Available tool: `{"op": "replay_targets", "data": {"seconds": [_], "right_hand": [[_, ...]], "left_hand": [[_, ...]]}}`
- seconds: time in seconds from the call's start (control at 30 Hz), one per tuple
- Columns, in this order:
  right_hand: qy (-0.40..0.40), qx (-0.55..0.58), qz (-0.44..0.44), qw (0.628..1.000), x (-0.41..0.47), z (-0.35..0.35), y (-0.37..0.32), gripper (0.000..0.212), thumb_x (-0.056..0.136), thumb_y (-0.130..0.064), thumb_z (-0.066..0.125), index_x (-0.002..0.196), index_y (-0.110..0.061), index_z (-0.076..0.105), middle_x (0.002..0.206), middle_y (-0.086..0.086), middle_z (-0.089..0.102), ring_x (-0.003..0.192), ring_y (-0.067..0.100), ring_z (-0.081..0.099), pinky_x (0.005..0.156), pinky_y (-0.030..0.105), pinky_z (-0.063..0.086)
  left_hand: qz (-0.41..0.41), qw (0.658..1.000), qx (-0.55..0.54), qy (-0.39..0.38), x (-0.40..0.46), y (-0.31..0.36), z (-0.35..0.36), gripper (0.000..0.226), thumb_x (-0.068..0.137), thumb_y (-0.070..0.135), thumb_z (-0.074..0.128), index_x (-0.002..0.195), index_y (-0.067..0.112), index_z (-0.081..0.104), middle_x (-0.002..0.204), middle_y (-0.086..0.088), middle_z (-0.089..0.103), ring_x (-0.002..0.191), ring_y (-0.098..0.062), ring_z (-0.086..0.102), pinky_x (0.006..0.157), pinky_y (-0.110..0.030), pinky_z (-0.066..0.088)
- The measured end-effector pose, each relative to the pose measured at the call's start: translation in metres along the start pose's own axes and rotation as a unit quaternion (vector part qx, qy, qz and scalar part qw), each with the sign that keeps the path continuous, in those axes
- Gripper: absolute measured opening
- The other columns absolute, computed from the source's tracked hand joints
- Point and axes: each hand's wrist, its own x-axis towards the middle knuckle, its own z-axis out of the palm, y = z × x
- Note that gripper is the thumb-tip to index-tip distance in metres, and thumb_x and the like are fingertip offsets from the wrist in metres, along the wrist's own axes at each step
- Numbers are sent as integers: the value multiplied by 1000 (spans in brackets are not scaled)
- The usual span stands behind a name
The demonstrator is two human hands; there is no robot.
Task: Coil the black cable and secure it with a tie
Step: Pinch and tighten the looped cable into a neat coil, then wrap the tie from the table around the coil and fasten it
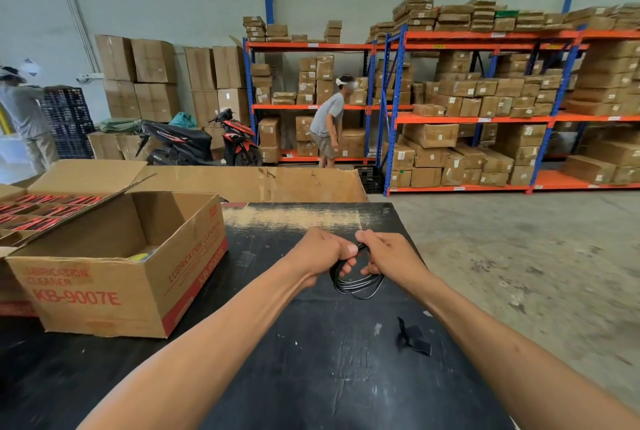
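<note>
The black cable (pixel 356 286) is wound into several loops that hang between my two hands above the black table (pixel 311 360). My left hand (pixel 322 251) grips the top of the coil, thumb pressed over the strands. My right hand (pixel 384 251) holds the same bundle from the right, fingers curled round it. A black strap tie (pixel 414 338) lies loose on the table, below and to the right of the coil, nearer to me.
An open cardboard box (pixel 114 277) marked "Lubrication Cleaner" stands on the table's left side, with flatter boxes behind it. Beyond the table are a parked scooter (pixel 204 142), shelving racks (pixel 485 111) full of cartons, and two people. Concrete floor (pixel 519 256) lies to the right.
</note>
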Motion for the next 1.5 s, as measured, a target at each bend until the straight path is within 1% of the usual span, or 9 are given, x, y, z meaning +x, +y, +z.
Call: {"op": "replay_targets", "data": {"seconds": [0.1, 0.23, 0.5, 0.7, 0.8, 0.97, 1.1, 1.27, 1.5], "right_hand": [[-31, 15, 28, 999, 0, 0, 6, 40, 92, -47, 60, 68, -15, 61, 47, -6, 47, 49, 11, 54, 85, 47, 58], [-43, 58, 93, 993, -1, 1, 7, 56, 94, -65, 50, 68, -16, 62, 63, 0, 67, 62, 14, 70, 69, 29, 50], [-1, 31, 164, 986, 5, -15, 37, 68, 101, -64, 27, 103, -13, 73, 95, 11, 80, 92, 21, 75, 87, 36, 56], [6, -69, 198, 978, -1, -34, 75, 53, 99, -51, 40, 80, -14, 73, 80, 2, 76, 71, 17, 70, 66, 30, 47], [-3, -228, 147, 963, -12, -45, 94, 34, 92, -38, 52, 68, -17, 62, 71, 2, 66, 69, 22, 61, 67, 31, 45], [-44, -454, 157, 876, -32, -56, 120, 24, 86, -9, 52, 100, -17, 70, 122, 10, 70, 114, 31, 64, 90, 35, 55], [-53, -463, 194, 863, -32, -55, 153, 32, 91, -13, 55, 59, -15, 50, 117, 16, 73, 110, 34, 66, 79, 31, 51], [-53, -469, 197, 859, -31, -47, 171, 29, 95, -37, 61, 112, -15, 72, 121, 12, 71, 114, 32, 65, 91, 37, 53], [-87, -431, 245, 864, -24, -36, 173, 23, 83, -31, 78, 79, -14, 64, 109, 14, 72, 105, 30, 67, 75, 31, 48]], "left_hand": [[-11, 1000, 6, 25, 4, -7, 1, 21, 90, 1, 64, 71, 3, 70, 58, -9, 63, 48, -14, 54, 51, -28, 47], [-27, 998, -4, 54, 8, -14, 1, 18, 90, 1, 64, 73, 2, 70, 55, -7, 63, 47, -14, 54, 51, -28, 46], [-49, 994, -34, 88, 16, -35, -7, 19, 90, -1, 64, 72, 1, 69, 53, -6, 63, 41, -12, 53, 47, -26, 47], [-60, 993, -33, 96, 25, -58, 2, 22, 91, 0, 62, 69, 0, 66, 57, -8, 61, 41, -11, 52, 49, -26, 45], [-65, 993, -27, 94, 29, -70, 13, 24, 90, -2, 61, 66, 1, 65, 57, -9, 59, 37, -9, 50, 46, -24, 43], [-77, 994, -20, 82, 37, -87, 25, 22, 90, -3, 60, 69, -1, 64, 60, -11, 58, 40, -11, 50, 47, -25, 41], [-91, 993, -13, 71, 46, -99, 30, 20, 91, -1, 60, 71, -1, 64, 60, -11, 59, 41, -12, 50, 45, -23, 42], [-104, 992, -20, 68, 56, -113, 36, 13, 91, -2, 60, 81, -6, 66, 61, -11, 59, 43, -13, 50, 48, -24, 43], [-118, 990, -44, 64, 63, -127, 29, 12, 91, -1, 60, 84, -7, 67, 62, -11, 59, 48, -15, 51, 50, -25, 44]]}}
